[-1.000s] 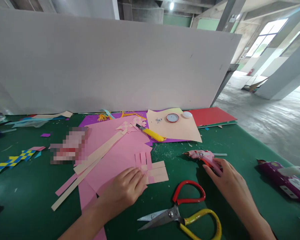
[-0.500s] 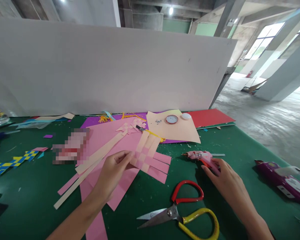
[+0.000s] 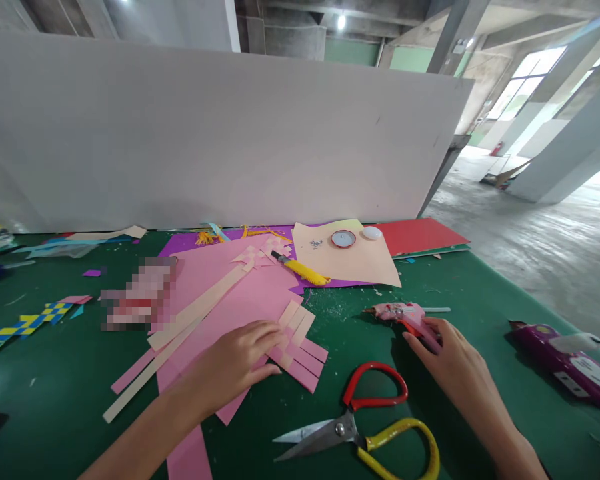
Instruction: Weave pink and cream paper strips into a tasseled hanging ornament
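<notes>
From here I count two glue guns (image 3: 397,311) (image 3: 565,363) toward the bench's (image 3: 485,293) right edge, one pair of scissors (image 3: 347,427) by its near edge, one yellow cutter (image 3: 307,271).

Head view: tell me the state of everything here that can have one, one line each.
Scissors: open, blades slightly apart.
Woven paper: partly woven, strip ends loose, left hand on it.
Pink glue gun: right hand at its handle, glue stick sticking out the back.
Purple glue gun: lying on the table, not held.
Yellow cutter: lying down, blade extension unclear.
Blue and yellow strip: woven, lying on the table.
</notes>
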Demonstrator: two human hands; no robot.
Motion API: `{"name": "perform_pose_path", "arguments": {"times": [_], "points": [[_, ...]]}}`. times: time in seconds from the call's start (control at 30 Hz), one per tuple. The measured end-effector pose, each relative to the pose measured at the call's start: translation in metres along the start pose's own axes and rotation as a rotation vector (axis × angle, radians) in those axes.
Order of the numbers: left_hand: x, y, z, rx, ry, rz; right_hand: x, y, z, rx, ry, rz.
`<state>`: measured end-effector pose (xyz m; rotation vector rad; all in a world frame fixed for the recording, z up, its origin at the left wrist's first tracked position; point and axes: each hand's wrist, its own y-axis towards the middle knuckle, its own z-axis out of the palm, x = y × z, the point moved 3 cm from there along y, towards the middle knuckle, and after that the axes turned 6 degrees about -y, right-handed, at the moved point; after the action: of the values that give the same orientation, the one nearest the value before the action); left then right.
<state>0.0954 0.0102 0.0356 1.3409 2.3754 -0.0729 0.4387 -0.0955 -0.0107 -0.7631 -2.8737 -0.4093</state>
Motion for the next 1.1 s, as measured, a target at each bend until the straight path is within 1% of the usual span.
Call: {"name": "perform_pose_path", "arguments": {"times": [0.17, 0.37, 0.47, 0.6, 0.7, 0.77, 0.83, 1.0, 1.03, 1.1], "points": [[-0.003, 0.004, 0.010, -0.039, 0.055, 0.062, -0.001, 0.000, 0.001, -0.027, 0.022, -0.008], [-0.007, 0.007, 0.007, -0.024, 0.200, 0.173, -0.003, 0.001, 0.002, -0.025, 0.016, -0.015], [-0.011, 0.008, 0.008, -0.011, 0.326, 0.289, -0.002, 0.001, 0.002, -0.027, 0.022, -0.017], [-0.019, 0.010, 0.016, -0.012, 0.456, 0.481, -0.002, 0.000, 0.001, -0.022, 0.031, -0.010], [-0.022, 0.010, 0.019, -0.007, 0.550, 0.547, -0.001, 0.000, 0.000, -0.015, 0.031, -0.007], [-0.022, 0.008, 0.019, -0.022, 0.576, 0.567, -0.001, 0.000, 0.000, -0.017, 0.026, -0.009], [-0.021, 0.007, 0.018, -0.065, 0.560, 0.572, -0.001, 0.000, 0.001, -0.018, 0.021, -0.008], [-0.017, 0.004, 0.015, -0.276, 0.432, 0.476, -0.002, 0.002, 0.002, -0.019, 0.022, -0.006], [-0.017, 0.003, 0.015, -0.307, 0.411, 0.457, -0.002, 0.002, 0.002, -0.028, 0.025, -0.012], [-0.018, 0.002, 0.016, -0.328, 0.383, 0.449, -0.003, 0.002, 0.003, -0.038, 0.029, -0.019]]}}
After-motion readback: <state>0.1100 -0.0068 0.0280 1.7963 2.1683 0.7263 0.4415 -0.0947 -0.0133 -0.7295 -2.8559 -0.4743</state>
